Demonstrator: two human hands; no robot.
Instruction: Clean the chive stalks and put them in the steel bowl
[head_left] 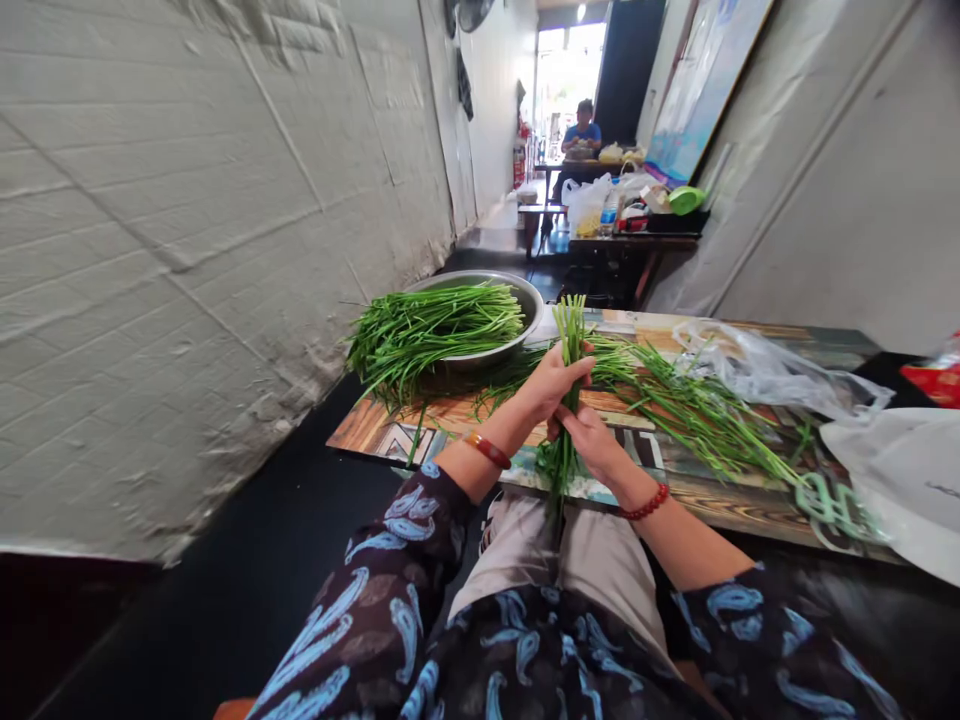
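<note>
A bunch of garlic chives (571, 322) stands upright between my hands, pale cut ends up and dark leaves hanging over the table's near edge. My left hand (556, 382) is wrapped round its upper stems. Lower down, my right hand (589, 437) grips the same bunch, its fingers partly hidden by the leaves. Behind and left of my hands, a metal basin (534, 310) holds a large heap of chives (442, 325), leaves spilling over its left rim. More loose chives (697, 410) lie spread across the table to the right of my hands.
The wooden-patterned table (367, 425) carries a clear plastic bag (772, 365), a pale green plastic item (832, 505) and a white object (900, 480) at right. A wall (225, 250) runs close on the left. Farther back, a second table (637, 243) holds bags; a person (583, 130) sits beyond.
</note>
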